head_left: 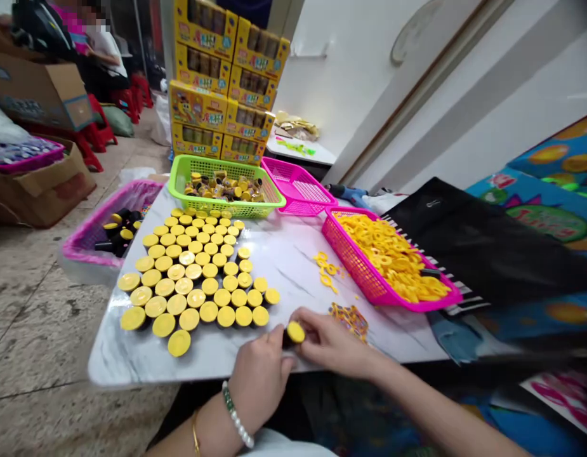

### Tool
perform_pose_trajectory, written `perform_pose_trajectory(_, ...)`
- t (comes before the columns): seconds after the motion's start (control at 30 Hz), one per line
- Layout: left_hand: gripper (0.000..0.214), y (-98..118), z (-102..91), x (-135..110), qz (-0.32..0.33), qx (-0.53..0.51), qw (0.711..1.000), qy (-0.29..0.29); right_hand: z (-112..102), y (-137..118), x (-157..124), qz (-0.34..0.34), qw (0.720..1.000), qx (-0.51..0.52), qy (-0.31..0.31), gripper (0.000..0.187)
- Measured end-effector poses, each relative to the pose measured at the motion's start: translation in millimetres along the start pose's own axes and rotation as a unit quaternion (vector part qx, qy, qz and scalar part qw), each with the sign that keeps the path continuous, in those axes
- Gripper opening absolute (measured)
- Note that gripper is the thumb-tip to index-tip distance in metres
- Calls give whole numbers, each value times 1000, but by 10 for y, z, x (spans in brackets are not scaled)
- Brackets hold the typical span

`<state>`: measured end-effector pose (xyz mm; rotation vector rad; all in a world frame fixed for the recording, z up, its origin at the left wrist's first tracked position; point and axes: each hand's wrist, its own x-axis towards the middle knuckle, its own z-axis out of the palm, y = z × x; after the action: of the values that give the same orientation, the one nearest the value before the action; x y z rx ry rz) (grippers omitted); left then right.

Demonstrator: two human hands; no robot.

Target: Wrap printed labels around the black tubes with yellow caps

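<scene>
Near the front edge of the table, my left hand [261, 371] is closed around a small dark container with a round yellow cap [296, 331]. My right hand [330, 343] meets it from the other side, fingers pinched against the same container by its cap. To the left, many more dark containers with yellow caps [183, 285] stand upright in close rows. Just beyond my right hand lies a small heap of multicoloured pieces [351, 319], too small to make out. A few loose yellow ring-ended pieces [325, 271] lie farther back.
A pink basket [360, 279] of yellow ring-ended pieces stands at right. Behind are a green basket [274, 204] of small containers, another pink basket [316, 206] and stacked yellow boxes [200, 114]. A pink-rimmed tub [77, 244] sits at left. A person [107, 54] is in the background.
</scene>
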<state>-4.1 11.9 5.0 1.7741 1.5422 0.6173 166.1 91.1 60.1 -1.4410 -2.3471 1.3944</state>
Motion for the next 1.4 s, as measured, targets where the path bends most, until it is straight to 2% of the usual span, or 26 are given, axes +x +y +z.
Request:
perform_pose_trajectory(0.1,56,32,-45,-4,-12,29,999,-22,-211,140,266,7,999,22,-40,21)
perform_pose_trajectory(0.17,60,57,-77,-4,-17,37,999,-30,-296,146,356,-5,998,-28,-58,19)
perform_pose_trajectory(0.23,61,72,-101,-1,-20,36,999,-31,-304,106,351,-25,994,-99,-40,24)
perform_pose_trajectory(0.33,59,73,-110,-1,-17,39,999,-27,-232,47,224,-24,988,-151,-3,33)
perform_pose_trajectory(0.5,50,54,-78,-17,4,36,999,2,-70,59,26,-43,990,-116,70,45)
perform_pose_trajectory(0.67,33,23,-53,-39,26,36,998,37,164,132,30,-86,979,-105,151,20)
perform_pose_trajectory(0.83,35,-43,11,-80,62,28,994,88,276,103,73,-65,975,-111,182,14)
perform_pose_trajectory(0.97,52,-89,82,-124,82,9,984,159,47,92,175,-61,968,-147,194,9)
perform_pose_trajectory(1.1,44,-136,125,-119,112,3,977,181,-304,114,422,-50,958,-178,221,5)
perform_pose_trajectory(1.17,37,-153,119,-126,128,-2,975,180,-344,100,514,-56,958,-188,207,6)
perform_pose_trajectory(1.23,33,-163,95,-154,148,-4,973,180,-257,93,532,-59,963,-177,195,16)
perform_pose_trajectory(1.33,30,-182,39,-199,198,-1,966,168,-26,133,427,-51,969,-114,214,52)
perform_pose_trajectory(1.37,29,-194,20,-211,222,5,961,163,36,162,359,-55,969,-83,225,59)
perform_pose_trajectory(1.4,29,-209,3,-223,250,14,955,159,77,200,275,-65,967,-57,238,59)
